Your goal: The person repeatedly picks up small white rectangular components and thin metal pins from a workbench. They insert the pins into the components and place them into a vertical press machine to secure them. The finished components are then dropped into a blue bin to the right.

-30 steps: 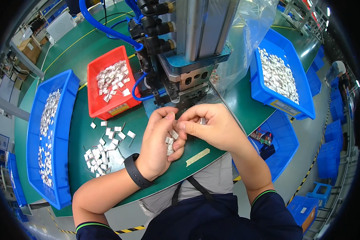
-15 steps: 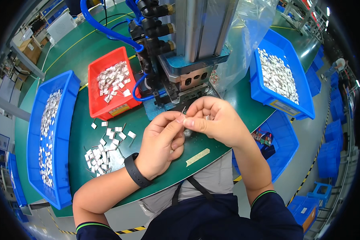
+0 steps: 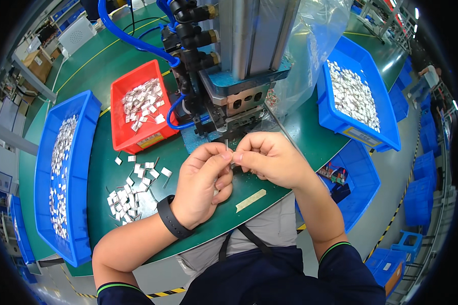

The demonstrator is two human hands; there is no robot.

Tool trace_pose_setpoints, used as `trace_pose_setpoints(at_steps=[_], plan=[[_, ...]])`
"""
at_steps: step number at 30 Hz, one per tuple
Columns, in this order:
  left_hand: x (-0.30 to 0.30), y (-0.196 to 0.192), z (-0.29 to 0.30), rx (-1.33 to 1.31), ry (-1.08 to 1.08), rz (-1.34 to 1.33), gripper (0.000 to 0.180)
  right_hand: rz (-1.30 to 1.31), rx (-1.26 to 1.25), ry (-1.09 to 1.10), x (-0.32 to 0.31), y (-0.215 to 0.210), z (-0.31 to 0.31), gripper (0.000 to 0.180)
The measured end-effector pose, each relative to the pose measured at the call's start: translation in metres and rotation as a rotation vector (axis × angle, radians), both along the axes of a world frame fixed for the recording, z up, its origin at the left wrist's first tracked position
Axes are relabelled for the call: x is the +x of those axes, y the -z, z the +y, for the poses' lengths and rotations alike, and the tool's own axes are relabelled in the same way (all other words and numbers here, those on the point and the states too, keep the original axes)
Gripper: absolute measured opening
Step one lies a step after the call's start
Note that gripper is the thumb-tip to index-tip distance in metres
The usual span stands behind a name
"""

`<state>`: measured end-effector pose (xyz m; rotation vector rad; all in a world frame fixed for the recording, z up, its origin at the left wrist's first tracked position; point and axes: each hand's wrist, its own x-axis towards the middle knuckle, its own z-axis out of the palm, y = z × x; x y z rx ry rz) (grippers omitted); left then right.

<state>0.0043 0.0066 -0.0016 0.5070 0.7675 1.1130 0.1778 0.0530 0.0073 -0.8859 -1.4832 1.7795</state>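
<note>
In front of the press, my left hand [image 3: 204, 175] and my right hand [image 3: 272, 160] meet with thumbs and fingers closed in a pinch. From the left fingertips a thin metal lead [image 3: 227, 143] sticks up; the rest of that small part is hidden by the fingers. What the right fingertips grip at the same spot is too small to make out. To the left of my hands, a loose pile of small white blocks with wire leads [image 3: 124, 202] lies on the green table [image 3: 198, 231]. Just beyond my fingers is the metal tooling of the press [image 3: 244, 101].
A red bin [image 3: 132, 145] and a long blue bin [image 3: 79, 244] at left hold white parts, as does a blue bin [image 3: 359, 133] at right. Blue air hoses [image 3: 132, 40] run to the press. A tape strip [image 3: 251, 200] marks the table; another blue bin [image 3: 364, 178] sits below its edge.
My right hand has moved slightly down, its fingers curling further in. The lead at the left fingertips now points more upright. Both hands stay together before the press.
</note>
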Motion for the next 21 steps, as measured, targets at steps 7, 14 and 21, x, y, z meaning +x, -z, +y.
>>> trace_pose_setpoints(at_steps=[7,14,21], plan=[[0.0019,-0.0006,0.0001,-0.007,-0.018,0.020,0.009,-0.014,-0.003,-0.035,0.0019,0.0008,0.0011,0.016],[0.0017,-0.0010,0.0003,0.007,-0.034,0.027,0.008,0.009,-0.047,-0.043,0.0011,-0.0035,-0.0012,0.014],[0.0021,-0.0004,0.0003,0.009,-0.083,0.002,0.010,0.052,-0.126,0.144,0.0076,-0.0041,-0.0034,0.015]])
